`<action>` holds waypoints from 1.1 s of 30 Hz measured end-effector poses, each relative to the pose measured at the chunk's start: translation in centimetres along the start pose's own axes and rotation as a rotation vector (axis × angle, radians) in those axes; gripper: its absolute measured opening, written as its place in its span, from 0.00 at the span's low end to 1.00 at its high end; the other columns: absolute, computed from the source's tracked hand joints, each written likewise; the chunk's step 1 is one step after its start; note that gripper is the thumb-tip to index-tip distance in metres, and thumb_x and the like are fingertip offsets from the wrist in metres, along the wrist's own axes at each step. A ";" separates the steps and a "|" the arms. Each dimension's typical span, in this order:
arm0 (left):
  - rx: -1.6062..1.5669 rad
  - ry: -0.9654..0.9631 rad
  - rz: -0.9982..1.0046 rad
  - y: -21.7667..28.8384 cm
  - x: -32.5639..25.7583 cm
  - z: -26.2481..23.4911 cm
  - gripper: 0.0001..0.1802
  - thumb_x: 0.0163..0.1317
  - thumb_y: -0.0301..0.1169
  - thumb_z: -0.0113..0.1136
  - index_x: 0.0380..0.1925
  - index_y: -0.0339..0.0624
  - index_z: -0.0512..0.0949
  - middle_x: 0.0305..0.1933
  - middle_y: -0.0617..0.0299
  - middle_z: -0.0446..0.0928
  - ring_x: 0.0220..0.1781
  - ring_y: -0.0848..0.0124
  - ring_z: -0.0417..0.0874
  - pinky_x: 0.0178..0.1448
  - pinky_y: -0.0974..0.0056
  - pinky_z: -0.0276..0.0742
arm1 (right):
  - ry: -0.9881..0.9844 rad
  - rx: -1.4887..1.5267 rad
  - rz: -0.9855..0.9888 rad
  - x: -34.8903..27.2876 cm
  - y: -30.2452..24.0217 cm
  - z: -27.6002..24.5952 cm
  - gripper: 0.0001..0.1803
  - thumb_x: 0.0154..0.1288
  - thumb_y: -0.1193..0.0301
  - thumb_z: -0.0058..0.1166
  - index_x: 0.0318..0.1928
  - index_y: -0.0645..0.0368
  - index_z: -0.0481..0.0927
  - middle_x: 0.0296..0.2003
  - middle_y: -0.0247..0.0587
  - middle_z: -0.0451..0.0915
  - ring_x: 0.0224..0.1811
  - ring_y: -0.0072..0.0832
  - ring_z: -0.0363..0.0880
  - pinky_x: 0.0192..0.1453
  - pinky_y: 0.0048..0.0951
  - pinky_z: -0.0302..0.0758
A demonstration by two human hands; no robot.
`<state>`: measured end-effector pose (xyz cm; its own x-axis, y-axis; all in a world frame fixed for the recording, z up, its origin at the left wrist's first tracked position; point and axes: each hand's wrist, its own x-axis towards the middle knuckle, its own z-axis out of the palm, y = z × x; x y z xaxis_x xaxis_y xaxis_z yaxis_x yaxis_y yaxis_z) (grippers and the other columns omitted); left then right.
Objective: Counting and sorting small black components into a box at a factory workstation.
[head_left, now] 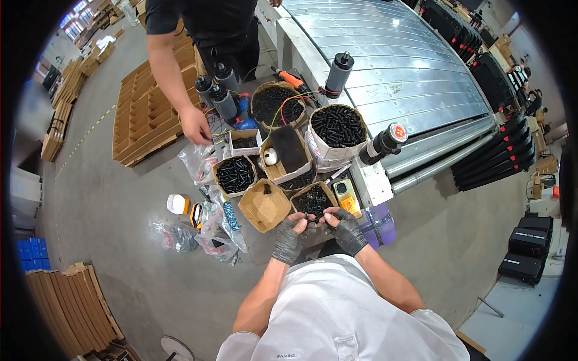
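- The head view looks from the person's own head, steeply down and forward over the white shirt [346, 301], which is nearest and widens along the lower edge.
- The left hand [290, 242] and right hand [350, 233] sit just below the middle, farther off and small in the frame.
- It takes in the floor [132, 207] on both sides and, across the cartons [265, 206], another person [214, 24] cropped by the top edge.
- The wide fisheye bows the slatted metal bed [385, 63]; a dark rim rounds off the sides.
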<state>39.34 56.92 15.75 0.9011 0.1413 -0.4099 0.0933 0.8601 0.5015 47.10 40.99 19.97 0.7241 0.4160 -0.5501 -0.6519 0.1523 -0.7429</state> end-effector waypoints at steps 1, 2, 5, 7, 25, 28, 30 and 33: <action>0.000 0.000 -0.002 0.1 0.0 -0.1 0.09 0.61 0.22 0.60 0.41 0.45 0.77 0.46 0.50 0.79 0.45 0.63 0.81 0.49 0.63 0.81 | 0.001 0.001 0.000 0.0 0.1 -0.1 0.13 0.66 0.69 0.56 0.48 0.60 0.75 0.37 0.38 0.81 0.35 0.22 0.78 0.39 0.22 0.75; 0.004 0.012 0.003 0.2 0.0 -0.2 0.09 0.61 0.23 0.60 0.41 0.45 0.77 0.47 0.49 0.79 0.45 0.62 0.82 0.48 0.63 0.81 | -0.010 -0.089 -0.003 0.0 -0.1 0.0 0.13 0.67 0.67 0.55 0.48 0.60 0.75 0.35 0.37 0.81 0.32 0.21 0.77 0.35 0.21 0.74; 0.001 0.014 -0.003 0.5 -0.2 -0.5 0.09 0.61 0.23 0.60 0.41 0.44 0.77 0.47 0.49 0.79 0.44 0.62 0.82 0.47 0.64 0.82 | -0.009 -0.111 -0.061 0.5 0.3 0.5 0.12 0.68 0.66 0.54 0.46 0.59 0.75 0.32 0.34 0.80 0.26 0.18 0.74 0.29 0.19 0.71; -0.005 0.002 -0.014 0.3 -0.3 -0.6 0.09 0.61 0.23 0.60 0.42 0.44 0.77 0.47 0.49 0.79 0.44 0.62 0.83 0.46 0.65 0.83 | 0.004 -0.043 -0.116 0.5 0.2 0.4 0.12 0.68 0.65 0.54 0.46 0.59 0.76 0.32 0.34 0.80 0.24 0.17 0.73 0.26 0.19 0.69; -0.267 0.048 -0.047 -1.4 0.4 1.8 0.10 0.61 0.20 0.59 0.42 0.44 0.77 0.44 0.53 0.81 0.42 0.66 0.83 0.46 0.66 0.83 | 0.000 0.291 -0.060 0.7 0.7 2.6 0.09 0.69 0.68 0.53 0.46 0.55 0.75 0.43 0.36 0.80 0.42 0.25 0.79 0.43 0.25 0.79; -0.434 0.059 -0.104 -1.6 0.8 1.4 0.09 0.61 0.20 0.59 0.41 0.45 0.77 0.44 0.53 0.81 0.42 0.68 0.82 0.45 0.69 0.84 | 0.011 0.301 -0.035 0.6 1.1 2.8 0.10 0.70 0.66 0.52 0.46 0.57 0.75 0.44 0.38 0.80 0.42 0.26 0.79 0.44 0.26 0.79; -0.469 0.035 -0.125 -1.5 0.8 1.3 0.09 0.62 0.20 0.57 0.41 0.44 0.77 0.45 0.54 0.80 0.43 0.68 0.82 0.46 0.70 0.84 | -0.078 0.532 -0.002 0.7 1.1 2.8 0.11 0.71 0.63 0.49 0.45 0.57 0.75 0.45 0.40 0.80 0.45 0.28 0.80 0.47 0.26 0.79; -0.542 0.018 -0.149 -0.9 0.7 0.4 0.08 0.63 0.21 0.56 0.41 0.45 0.77 0.46 0.55 0.79 0.43 0.69 0.81 0.46 0.71 0.84 | -0.122 0.630 0.076 0.5 0.5 2.4 0.15 0.73 0.60 0.45 0.47 0.57 0.75 0.46 0.42 0.79 0.47 0.31 0.80 0.51 0.28 0.78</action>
<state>40.04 55.99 15.31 0.8870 0.0037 -0.4618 -0.0168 0.9996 -0.0243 46.59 43.45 20.27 0.6637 0.5401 -0.5175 -0.7349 0.5997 -0.3166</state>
